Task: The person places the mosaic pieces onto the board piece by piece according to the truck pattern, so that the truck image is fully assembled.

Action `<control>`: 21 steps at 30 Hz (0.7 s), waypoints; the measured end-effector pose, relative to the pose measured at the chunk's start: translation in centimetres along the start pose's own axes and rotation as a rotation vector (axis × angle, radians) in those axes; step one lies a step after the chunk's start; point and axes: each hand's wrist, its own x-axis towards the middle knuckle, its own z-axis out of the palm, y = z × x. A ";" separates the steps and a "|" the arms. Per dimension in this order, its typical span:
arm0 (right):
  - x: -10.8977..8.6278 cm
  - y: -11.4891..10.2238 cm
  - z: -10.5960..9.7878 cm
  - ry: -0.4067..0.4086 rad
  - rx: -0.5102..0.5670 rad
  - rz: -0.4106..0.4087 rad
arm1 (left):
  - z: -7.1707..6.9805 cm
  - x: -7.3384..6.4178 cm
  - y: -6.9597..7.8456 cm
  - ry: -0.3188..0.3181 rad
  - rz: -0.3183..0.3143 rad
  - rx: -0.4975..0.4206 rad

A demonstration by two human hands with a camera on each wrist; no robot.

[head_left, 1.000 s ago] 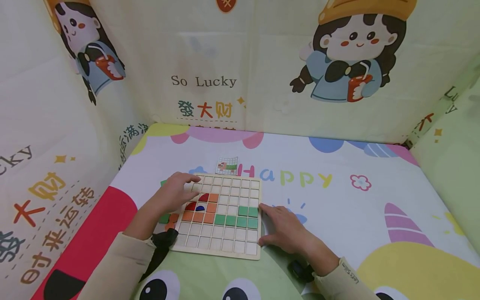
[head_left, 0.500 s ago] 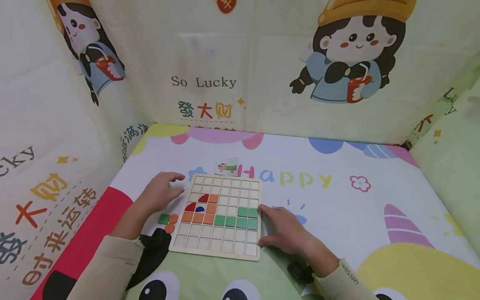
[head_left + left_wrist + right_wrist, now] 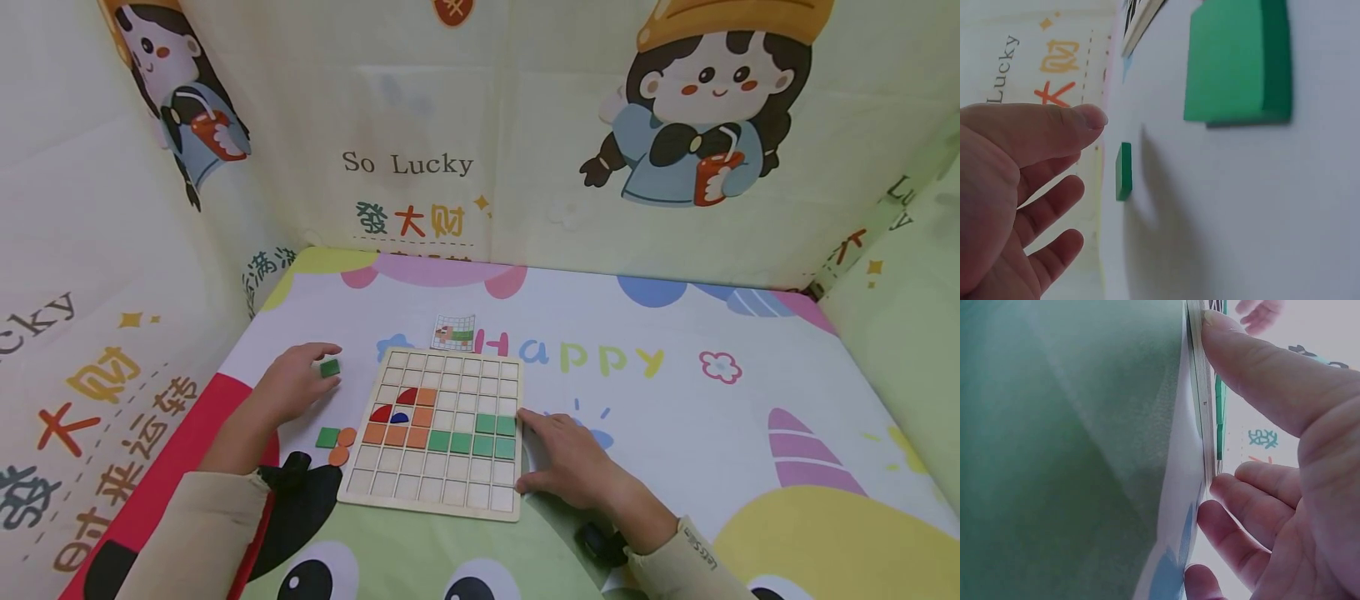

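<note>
At the table's left my left hand [image 3: 294,385] is spread, thumb and fingers apart on either side of a loose green square tile [image 3: 329,367]. In the left wrist view that tile [image 3: 1124,172] lies past the thumb tip, apart from the fingers. A second green tile [image 3: 327,437] lies nearer me, beside two orange round pieces [image 3: 339,456]. My right hand [image 3: 566,457] rests with spread fingertips and thumb against the right edge of a wooden grid board [image 3: 427,503]. Orange, red, blue and green pieces sit in some of its squares.
A small picture card [image 3: 453,332] with a coloured grid pattern lies just behind the board. The table is covered with a printed cloth [image 3: 660,417]. Printed curtains [image 3: 540,225] stand behind and at both sides.
My left hand has drawn back leftward from over the board to the loose green tile, uncovering the board's left side. My right hand stays at the board's edge.
</note>
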 end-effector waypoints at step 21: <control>-0.1 -0.1 -0.2 -0.004 0.017 0.001 | 0.3 0.3 -1.6 -0.051 -0.078 -0.046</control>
